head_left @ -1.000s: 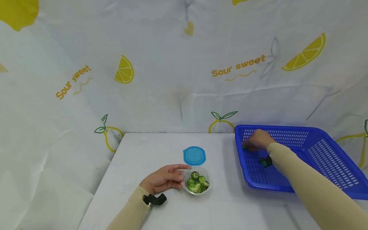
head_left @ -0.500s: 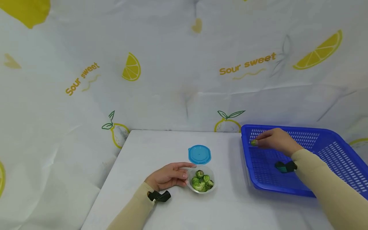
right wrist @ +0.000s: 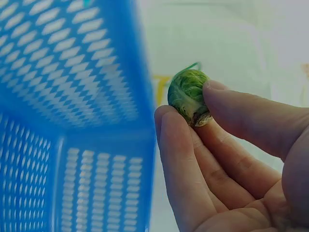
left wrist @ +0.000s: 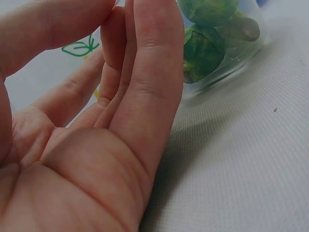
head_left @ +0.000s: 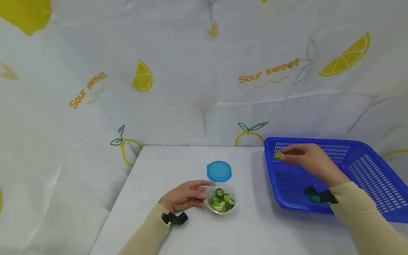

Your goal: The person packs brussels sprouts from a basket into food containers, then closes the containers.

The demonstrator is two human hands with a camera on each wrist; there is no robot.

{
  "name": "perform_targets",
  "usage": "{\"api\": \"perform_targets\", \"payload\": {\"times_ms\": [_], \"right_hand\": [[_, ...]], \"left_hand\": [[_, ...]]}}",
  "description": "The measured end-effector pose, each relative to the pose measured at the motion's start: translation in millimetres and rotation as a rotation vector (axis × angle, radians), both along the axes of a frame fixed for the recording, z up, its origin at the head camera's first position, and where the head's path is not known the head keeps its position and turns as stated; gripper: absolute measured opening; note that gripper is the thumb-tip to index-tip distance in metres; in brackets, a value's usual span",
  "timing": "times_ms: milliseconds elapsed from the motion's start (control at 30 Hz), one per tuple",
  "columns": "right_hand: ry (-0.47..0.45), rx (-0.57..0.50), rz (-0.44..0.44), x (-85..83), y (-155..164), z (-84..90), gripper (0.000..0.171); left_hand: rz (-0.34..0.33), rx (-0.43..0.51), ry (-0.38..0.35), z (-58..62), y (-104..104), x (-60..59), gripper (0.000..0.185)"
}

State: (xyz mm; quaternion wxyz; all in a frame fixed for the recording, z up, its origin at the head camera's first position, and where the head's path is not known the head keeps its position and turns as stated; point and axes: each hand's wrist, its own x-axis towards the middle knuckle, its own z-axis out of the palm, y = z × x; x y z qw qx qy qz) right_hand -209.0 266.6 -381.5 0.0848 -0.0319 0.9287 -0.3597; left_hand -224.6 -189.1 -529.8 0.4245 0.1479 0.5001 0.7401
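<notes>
In the head view, my left hand (head_left: 185,195) holds the left side of a small clear plastic container (head_left: 234,194), with the index finger along its back rim. Several Brussels sprouts (head_left: 219,193) lie inside it; the left wrist view shows some of these sprouts (left wrist: 205,53) through the clear wall. My right hand (head_left: 313,161) is over the left part of a blue plastic basket (head_left: 275,186), pinching one Brussels sprout (right wrist: 187,94) between thumb and fingertips. In the right wrist view, that sprout's cut stem end faces down, beside the basket wall (right wrist: 104,130).
A blue lid (head_left: 219,171) lies flat on the white table (head_left: 172,161), just behind the container. At the back hangs a white cloth (head_left: 178,113) printed with lemons. The basket stands at the right side of the table.
My right hand has risen from the basket's back left corner with a Brussels sprout between its fingertips. The left hand stays at the container. The head view has shifted slightly.
</notes>
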Motion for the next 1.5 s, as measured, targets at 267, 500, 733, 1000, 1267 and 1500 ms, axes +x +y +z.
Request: {"api": "perform_targets", "payload": {"times_ms": [267, 500, 733, 1000, 1267, 1500], "right_hand": [[0.05, -0.103, 0.001, 11.6, -45, 1.6, 0.053], [0.075, -0.184, 0.051, 19.5, -89, -8.5, 0.038], [0.05, -0.264, 0.106, 26.3, -121, -25.8, 0.029], [0.048, -0.277, 0.2, 33.4, -145, -50.6, 0.024], [0.092, -0.219, 0.257, 36.5, -156, -62.3, 0.021], [0.087, -0.203, 0.288, 35.2, -162, -66.7, 0.021]], "left_hand": [[-0.006, 0.005, -0.003, -1.8, -1, 0.0, 0.063], [-0.027, 0.02, 0.006, -1.8, 3, -1.9, 0.063], [-0.023, 0.012, 0.002, 0.0, 5, -4.2, 0.064], [-0.028, 0.016, -0.003, -1.2, 5, -5.2, 0.062], [-0.043, 0.022, 0.014, -0.8, 3, -5.1, 0.066], [-0.026, 0.006, 0.007, -1.4, -1, -2.9, 0.066]]}}
